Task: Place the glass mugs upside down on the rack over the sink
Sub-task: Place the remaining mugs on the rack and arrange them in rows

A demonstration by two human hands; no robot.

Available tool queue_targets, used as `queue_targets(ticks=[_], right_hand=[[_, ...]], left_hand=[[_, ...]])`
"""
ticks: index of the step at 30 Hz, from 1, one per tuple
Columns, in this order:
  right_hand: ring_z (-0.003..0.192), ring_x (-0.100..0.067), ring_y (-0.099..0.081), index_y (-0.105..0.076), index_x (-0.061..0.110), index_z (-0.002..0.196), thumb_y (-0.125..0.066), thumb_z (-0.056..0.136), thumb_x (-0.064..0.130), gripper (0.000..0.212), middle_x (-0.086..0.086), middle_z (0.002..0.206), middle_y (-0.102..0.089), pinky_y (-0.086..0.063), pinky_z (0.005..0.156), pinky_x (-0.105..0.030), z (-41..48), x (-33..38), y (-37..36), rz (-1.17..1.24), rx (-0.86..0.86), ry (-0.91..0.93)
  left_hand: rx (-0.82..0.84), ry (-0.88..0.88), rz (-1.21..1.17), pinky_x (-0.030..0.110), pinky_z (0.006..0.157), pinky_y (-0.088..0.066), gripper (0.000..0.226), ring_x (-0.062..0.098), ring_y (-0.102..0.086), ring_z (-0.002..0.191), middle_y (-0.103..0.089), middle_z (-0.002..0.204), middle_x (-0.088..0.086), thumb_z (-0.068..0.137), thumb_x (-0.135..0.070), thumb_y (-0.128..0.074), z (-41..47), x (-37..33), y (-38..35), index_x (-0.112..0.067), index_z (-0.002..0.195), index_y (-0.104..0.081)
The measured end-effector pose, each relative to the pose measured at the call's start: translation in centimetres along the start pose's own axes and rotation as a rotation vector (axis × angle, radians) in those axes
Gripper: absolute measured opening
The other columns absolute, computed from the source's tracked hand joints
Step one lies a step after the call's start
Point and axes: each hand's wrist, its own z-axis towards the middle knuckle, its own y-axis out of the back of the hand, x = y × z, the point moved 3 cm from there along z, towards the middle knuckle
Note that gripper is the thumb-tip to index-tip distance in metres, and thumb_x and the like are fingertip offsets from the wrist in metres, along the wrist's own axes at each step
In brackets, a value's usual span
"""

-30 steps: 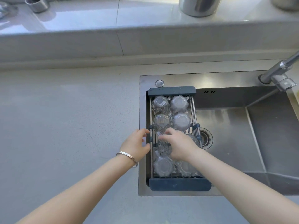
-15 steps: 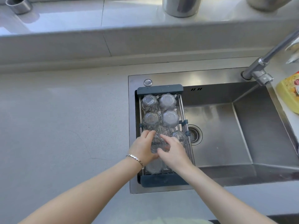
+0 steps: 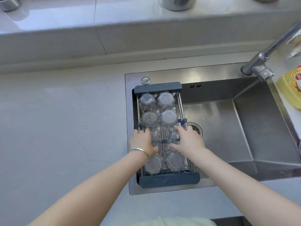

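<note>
- Nearest on the rack point(image 3: 169, 180), two upturned mugs sit settled.
- Mid-rack, the left hand point(image 3: 143, 141) cups one glass mug point(image 3: 155, 136) and the right hand point(image 3: 189, 140) another point(image 3: 174, 137), fingers curled round each; likely seating them, release next.
- Beyond, four inverted mugs.
- Palms hide the held mugs' rims.

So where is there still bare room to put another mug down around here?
The rack is crowded: glass mugs sit two abreast, with the left hand and right hand on the third row. Free patches: the wide countertop left of the sink, and the sink floor between rack and faucet.
</note>
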Motion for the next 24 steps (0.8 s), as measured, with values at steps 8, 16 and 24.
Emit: queue_targets(ticks=[8,16,24], right_hand=[[0.112,-0.037,-0.049,-0.044,0.019,0.126,-0.062,0.079,0.047,0.058,-0.014,0.130,-0.041,-0.047,0.087,-0.040,0.8,1.1,-0.7,-0.003,-0.066,-0.051],[0.083,-0.019,-0.059,-0.051,0.016,0.090,-0.067,0.076,0.047,0.038,0.006,0.086,-0.050,-0.051,0.069,-0.031,-2.6,-2.7,2.5,0.780,-0.182,-0.231],[0.073,-0.025,-0.064,-0.046,0.011,0.091,-0.063,0.079,0.049,0.044,-0.007,0.094,-0.045,-0.061,0.061,-0.038,-1.8,-3.0,-1.3,1.126,-0.026,-0.499]], left_hand=[[-0.064,0.018,0.111,0.036,0.091,-0.038,0.056,0.028,-0.044,0.112,-0.061,0.112,0.007,0.075,-0.053,-0.061,0.2,0.1,-0.1,-0.012,0.111,-0.048],[-0.065,-0.046,0.090,0.037,0.095,-0.038,0.064,0.027,-0.044,0.115,-0.057,0.120,0.007,0.076,-0.058,-0.059,0.2,1.0,-0.3,-0.014,0.120,-0.043],[-0.047,-0.058,0.110,0.037,0.096,-0.037,0.064,0.027,-0.042,0.118,-0.056,0.122,0.007,0.075,-0.058,-0.059,0.2,0.8,0.0,-0.014,0.119,-0.045]])
